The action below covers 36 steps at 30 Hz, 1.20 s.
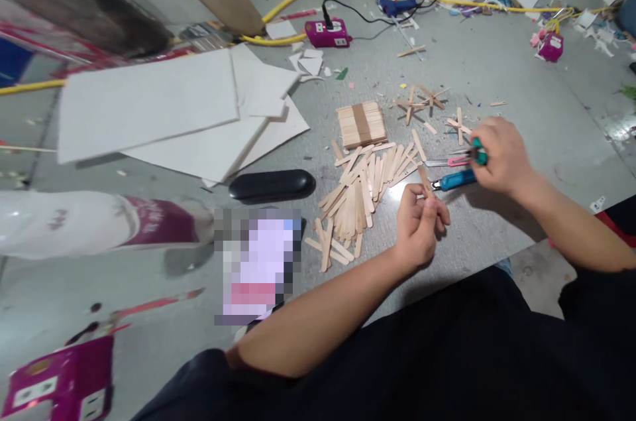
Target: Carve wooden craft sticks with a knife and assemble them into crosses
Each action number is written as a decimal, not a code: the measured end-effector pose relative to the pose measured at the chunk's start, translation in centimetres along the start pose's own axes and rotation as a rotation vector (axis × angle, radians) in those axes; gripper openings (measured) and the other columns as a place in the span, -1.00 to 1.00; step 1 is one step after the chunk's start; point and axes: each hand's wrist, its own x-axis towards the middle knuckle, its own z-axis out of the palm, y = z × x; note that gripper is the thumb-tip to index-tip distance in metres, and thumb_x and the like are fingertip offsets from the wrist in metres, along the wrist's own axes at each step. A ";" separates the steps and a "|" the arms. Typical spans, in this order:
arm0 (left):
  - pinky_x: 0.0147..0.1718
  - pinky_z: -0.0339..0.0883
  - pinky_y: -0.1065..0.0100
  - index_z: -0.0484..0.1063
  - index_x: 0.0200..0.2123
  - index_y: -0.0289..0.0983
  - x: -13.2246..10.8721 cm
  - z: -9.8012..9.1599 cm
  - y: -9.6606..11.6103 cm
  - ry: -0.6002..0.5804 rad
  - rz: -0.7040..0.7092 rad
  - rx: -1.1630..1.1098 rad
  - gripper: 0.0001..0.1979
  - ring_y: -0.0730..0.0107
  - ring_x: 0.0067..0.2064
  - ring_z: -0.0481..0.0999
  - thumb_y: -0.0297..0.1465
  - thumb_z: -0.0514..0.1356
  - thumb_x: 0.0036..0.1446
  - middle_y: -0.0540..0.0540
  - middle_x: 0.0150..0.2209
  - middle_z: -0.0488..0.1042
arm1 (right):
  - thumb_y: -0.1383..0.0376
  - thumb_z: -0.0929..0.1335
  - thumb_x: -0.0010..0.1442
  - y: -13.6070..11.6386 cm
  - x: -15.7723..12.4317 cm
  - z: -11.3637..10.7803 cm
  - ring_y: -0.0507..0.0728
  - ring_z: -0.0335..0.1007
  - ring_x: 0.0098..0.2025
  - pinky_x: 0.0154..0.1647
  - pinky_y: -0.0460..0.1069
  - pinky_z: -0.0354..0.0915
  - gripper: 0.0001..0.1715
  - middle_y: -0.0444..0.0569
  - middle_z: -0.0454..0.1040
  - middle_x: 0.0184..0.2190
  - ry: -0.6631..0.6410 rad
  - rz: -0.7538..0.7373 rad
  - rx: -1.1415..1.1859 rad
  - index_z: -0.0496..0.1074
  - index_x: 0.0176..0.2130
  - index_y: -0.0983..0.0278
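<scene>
One craft stick (424, 179) is pinched between thumb and curled fingers of the left hand (417, 225), just beside a loose stick pile (355, 199) – too overlapped to count. One green-handled tool (479, 151) is gripped in the closed right hand (499, 154). Three stick stars (410, 105), one banded stick bundle (362, 122), three purple power sockets (328, 33) noted. One black case (272, 185) is shut – contents hidden.

From the left hand (417, 229), loose sticks (354, 203) block ten o'clock, the blue knife (457, 180) one-thirty (metal end foremost); bare tabletop (489, 225) at three allows passage.
</scene>
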 end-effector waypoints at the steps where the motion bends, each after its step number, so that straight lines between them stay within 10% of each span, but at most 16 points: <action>1: -0.63 0.23 0.50 0.23 -0.10 -0.07 0.1 0.0 0.1 0.013 0.011 -0.016 -0.49 0.52 -0.63 0.38 0.15 0.35 0.60 0.12 -0.52 0.60 | 0.18 0.43 0.24 -1.3 1.4 0.8 0.50 0.47 0.10 0.11 0.35 0.34 -0.65 0.22 0.61 0.05 0.023 -0.035 -0.047 0.50 0.03 0.12; 6: -0.63 0.25 0.43 0.24 -0.10 -0.07 0.8 0.2 0.8 0.062 -0.022 -0.071 -0.46 0.47 -0.60 0.42 0.20 0.36 0.57 0.08 -0.50 0.61 | 0.19 0.36 0.38 -4.4 4.2 2.4 0.50 0.47 0.11 0.12 0.35 0.35 -0.74 0.20 0.62 0.05 -0.016 -0.170 -0.127 0.52 0.03 0.11; 36: -0.64 0.32 0.37 0.24 -0.17 -0.09 2.0 -0.1 2.2 -0.118 -0.287 -0.318 -0.33 0.40 -0.62 0.51 0.23 0.53 0.37 0.00 -0.44 0.70 | 0.20 0.35 0.36 -3.4 2.1 2.0 0.51 0.56 0.07 0.14 0.38 0.44 -0.70 0.19 0.66 -0.02 -0.296 -0.184 0.149 0.56 0.05 0.12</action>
